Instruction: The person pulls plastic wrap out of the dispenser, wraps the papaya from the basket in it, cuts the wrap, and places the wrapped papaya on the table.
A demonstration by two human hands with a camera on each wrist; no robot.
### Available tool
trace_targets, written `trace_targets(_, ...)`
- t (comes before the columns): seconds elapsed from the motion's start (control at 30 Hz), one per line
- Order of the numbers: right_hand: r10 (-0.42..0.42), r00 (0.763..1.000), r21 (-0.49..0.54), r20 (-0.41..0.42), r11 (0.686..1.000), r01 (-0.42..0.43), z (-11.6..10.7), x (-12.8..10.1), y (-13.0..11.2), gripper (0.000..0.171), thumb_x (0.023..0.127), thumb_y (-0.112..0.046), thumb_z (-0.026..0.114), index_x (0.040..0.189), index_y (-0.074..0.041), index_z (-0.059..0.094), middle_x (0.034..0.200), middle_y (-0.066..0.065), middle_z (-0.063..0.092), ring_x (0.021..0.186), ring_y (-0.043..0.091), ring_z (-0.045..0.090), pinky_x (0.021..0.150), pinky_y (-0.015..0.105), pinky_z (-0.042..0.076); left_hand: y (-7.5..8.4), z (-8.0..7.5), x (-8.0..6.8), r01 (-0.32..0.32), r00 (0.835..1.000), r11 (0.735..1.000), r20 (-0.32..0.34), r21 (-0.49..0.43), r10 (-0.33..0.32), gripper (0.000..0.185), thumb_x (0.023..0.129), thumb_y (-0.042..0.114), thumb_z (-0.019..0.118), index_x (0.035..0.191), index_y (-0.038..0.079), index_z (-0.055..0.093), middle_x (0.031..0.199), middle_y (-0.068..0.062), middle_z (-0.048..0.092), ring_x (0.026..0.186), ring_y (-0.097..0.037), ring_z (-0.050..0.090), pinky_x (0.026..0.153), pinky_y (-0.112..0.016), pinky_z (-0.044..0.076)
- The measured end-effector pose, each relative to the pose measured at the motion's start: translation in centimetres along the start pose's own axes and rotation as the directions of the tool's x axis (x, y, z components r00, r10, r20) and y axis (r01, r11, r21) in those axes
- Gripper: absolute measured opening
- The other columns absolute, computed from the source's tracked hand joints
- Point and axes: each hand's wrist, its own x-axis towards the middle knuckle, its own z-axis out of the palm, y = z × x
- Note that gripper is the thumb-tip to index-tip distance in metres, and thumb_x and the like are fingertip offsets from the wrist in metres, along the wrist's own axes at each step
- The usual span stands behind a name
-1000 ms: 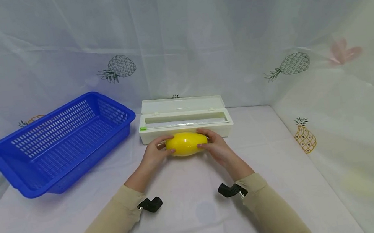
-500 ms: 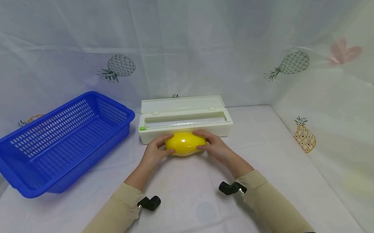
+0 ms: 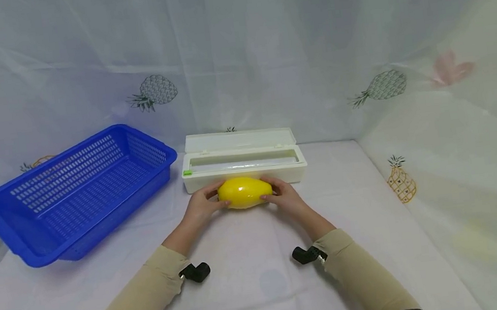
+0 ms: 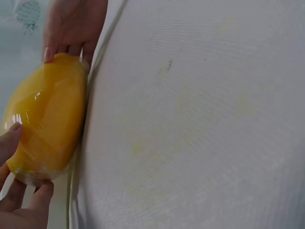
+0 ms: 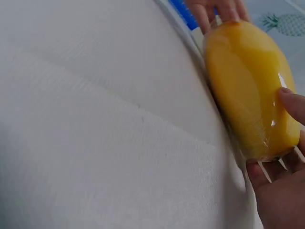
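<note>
A glossy yellow mango [image 3: 244, 193] lies lengthwise between the hands in the head view. Clear film covers it, with wrinkles showing at its ends in both wrist views. The left hand [image 3: 201, 202] grips the left end, its thumb on the near side. At the right end, the right hand [image 3: 286, 196] holds on with its thumb and curled fingers. Directly behind the mango stands a white cling film box [image 3: 246, 177], its lid [image 3: 239, 139] tipped back. A film roll [image 3: 245, 164] lies inside, and a small green piece [image 3: 187, 172] sits at the box's left end.
A blue perforated basket [image 3: 82, 194] stands at the left, back from the left forearm. White cloth [image 3: 254, 287] covers the table. Pineapple-print curtain [image 3: 236, 49] hangs behind and along the right side.
Both hands keep their hold on the mango, which has barely moved. The right hand's fingers have shifted slightly on its end. The head view has moved a little.
</note>
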Motion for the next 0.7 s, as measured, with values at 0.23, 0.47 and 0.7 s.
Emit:
trace_targets(0.23, -0.036, 0.999, -0.057, -0.029, 0.998, 0.034, 0.0, -0.2, 0.1, 0.057, 0.090, -0.011, 0.071, 0.142, -0.006, 0.049, 0.146, 0.012, 0.044, 0.131, 0.032, 0.044, 0.107, 0.046, 0.038, 0.4, -0.6, -0.1, -0.008, 0.999, 0.999, 0.051, 0.045, 0.006, 0.068, 0.081, 0.009, 0.080, 0.142, 0.011, 0.051, 0.147, -0.011, 0.045, 0.133, -0.033, 0.044, 0.105, -0.041, 0.040)
trace_targets(0.47, -0.048, 0.997, -0.089, -0.055, 0.995, 0.043, -0.7, -0.7, -0.4, 0.059, 0.088, -0.012, 0.073, 0.142, -0.009, 0.049, 0.145, 0.011, 0.045, 0.130, 0.033, 0.045, 0.104, 0.047, 0.041, 0.7, -1.0, -0.7, -0.021, 0.998, 1.000, 0.052, 0.017, 0.020, 0.067, 0.082, 0.008, 0.079, 0.142, 0.010, 0.050, 0.147, -0.011, 0.045, 0.134, -0.032, 0.043, 0.105, -0.041, 0.040)
trace_targets(0.7, -0.035, 0.998, -0.096, -0.054, 0.995, 0.029, -1.3, -1.1, -0.6, 0.058, 0.089, -0.014, 0.072, 0.142, -0.009, 0.049, 0.145, 0.012, 0.045, 0.129, 0.033, 0.045, 0.104, 0.049, 0.040, 0.3, -1.4, -0.7, -0.019, 0.999, 0.999, 0.041, 0.043, 0.017, 0.067, 0.082, 0.014, 0.080, 0.142, 0.012, 0.051, 0.147, -0.012, 0.045, 0.133, -0.034, 0.043, 0.104, -0.043, 0.041)
